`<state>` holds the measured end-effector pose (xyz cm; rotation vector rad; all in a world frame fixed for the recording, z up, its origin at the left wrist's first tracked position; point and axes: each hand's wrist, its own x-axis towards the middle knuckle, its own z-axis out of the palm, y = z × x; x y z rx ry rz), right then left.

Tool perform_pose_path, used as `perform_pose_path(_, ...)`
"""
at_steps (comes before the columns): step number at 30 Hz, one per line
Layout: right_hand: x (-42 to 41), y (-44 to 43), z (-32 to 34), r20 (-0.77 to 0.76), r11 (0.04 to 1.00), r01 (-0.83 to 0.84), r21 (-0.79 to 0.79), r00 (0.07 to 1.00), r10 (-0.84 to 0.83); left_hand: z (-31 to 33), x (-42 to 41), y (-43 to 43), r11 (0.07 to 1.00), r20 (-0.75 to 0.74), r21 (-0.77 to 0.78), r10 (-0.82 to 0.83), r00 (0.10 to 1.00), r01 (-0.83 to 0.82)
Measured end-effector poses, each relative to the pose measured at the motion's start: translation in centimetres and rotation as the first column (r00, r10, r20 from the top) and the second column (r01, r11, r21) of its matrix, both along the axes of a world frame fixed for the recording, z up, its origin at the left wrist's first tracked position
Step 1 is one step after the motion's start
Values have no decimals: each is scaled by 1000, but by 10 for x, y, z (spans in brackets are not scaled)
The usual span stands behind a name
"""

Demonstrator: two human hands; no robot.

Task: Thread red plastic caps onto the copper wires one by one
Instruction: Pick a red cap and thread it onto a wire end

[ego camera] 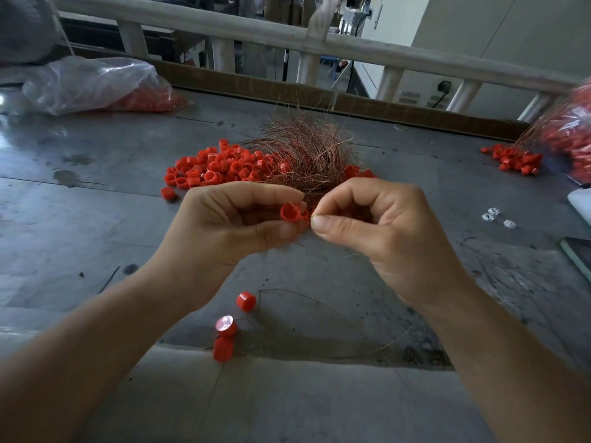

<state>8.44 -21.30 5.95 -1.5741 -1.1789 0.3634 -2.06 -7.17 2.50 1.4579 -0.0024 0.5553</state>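
Note:
My left hand pinches a red plastic cap between thumb and fingers, its open side facing me. My right hand pinches the end of a thin copper wire right beside that cap. Behind both hands lies a tangled bundle of copper wires on top of a pile of loose red caps. Three red caps lie on the grey table near me, along a thin wire that curves across the table.
A clear plastic bag of red caps lies at the far left. Another bag and a small heap of caps sit at the right edge. A few small white pieces lie right of my hands. A wooden rail borders the table's far side.

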Motion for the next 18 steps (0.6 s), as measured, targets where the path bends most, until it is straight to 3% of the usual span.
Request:
perform_pose_path(8, -1, 2, -2, -56, 988, -58, -145, 997, 50, 5, 0, -6, 994, 9, 105, 15, 1000, -15)
perform_pose_path(18, -4, 2, 5, -221, 986, -93, -141, 973, 60, 4, 0, -5, 992, 20, 120, 27, 999, -29)
